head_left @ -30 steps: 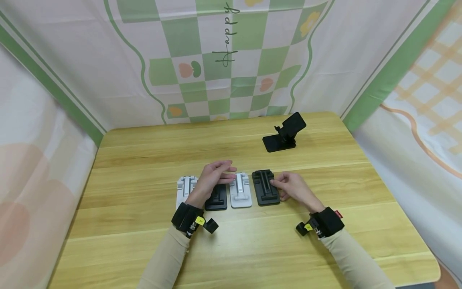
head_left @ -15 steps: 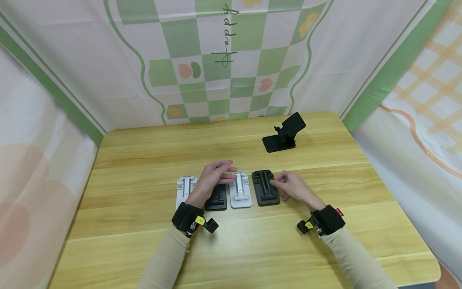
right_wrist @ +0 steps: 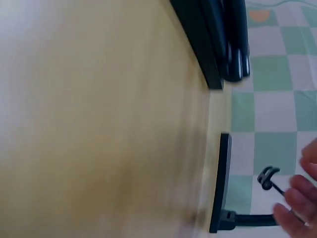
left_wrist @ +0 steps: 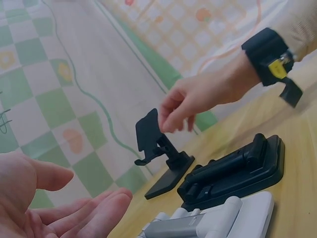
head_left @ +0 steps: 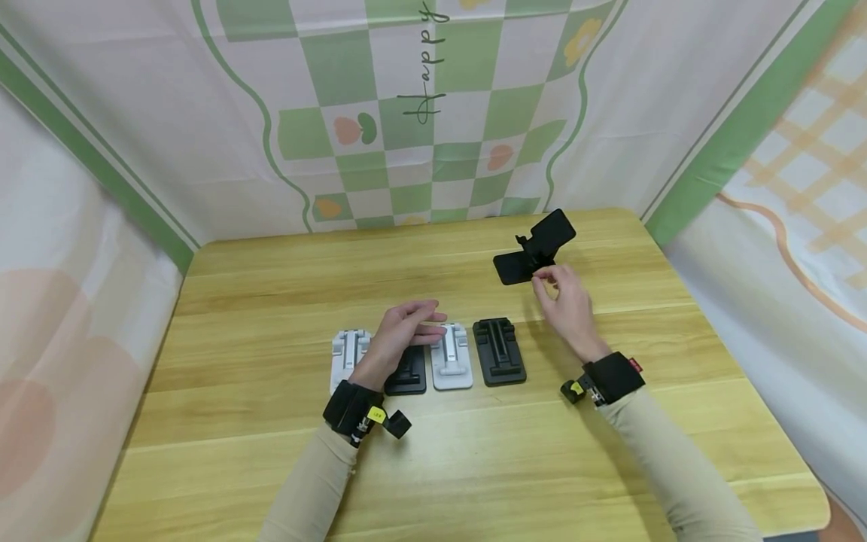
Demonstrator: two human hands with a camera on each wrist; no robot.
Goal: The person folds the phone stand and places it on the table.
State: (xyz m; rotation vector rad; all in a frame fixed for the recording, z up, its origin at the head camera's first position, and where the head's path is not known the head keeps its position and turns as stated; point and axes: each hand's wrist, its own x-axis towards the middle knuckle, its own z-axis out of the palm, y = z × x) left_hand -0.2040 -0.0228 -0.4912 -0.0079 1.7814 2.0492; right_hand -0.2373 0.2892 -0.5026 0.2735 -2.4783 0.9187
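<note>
In the head view, four-in-a-row is replaced by several folded phone stands lying side by side: a white one [head_left: 341, 366] at the left, a black one [head_left: 406, 382], another white one [head_left: 455, 369] and a black one [head_left: 500, 354] at the right. My left hand [head_left: 401, 331] hovers over the middle of this row, fingers extended and holding nothing. It partly hides the two left stands. Behind the row, an unfolded black phone stand [head_left: 552, 229] stands upright on its base. My right hand [head_left: 570, 310] is in the air beside it, fingers loosely bent; no held thing shows.
The wooden table [head_left: 271, 301] has its back edge against a hanging checkered cloth [head_left: 460, 128]. More printed cloth [head_left: 799, 188] hangs along the right side. Each wrist wears a black strap [head_left: 615, 378] with a small camera.
My right hand has left the rightmost black folded phone stand and moved up and away towards the unfolded one. My left hand and the stands keep their places.
</note>
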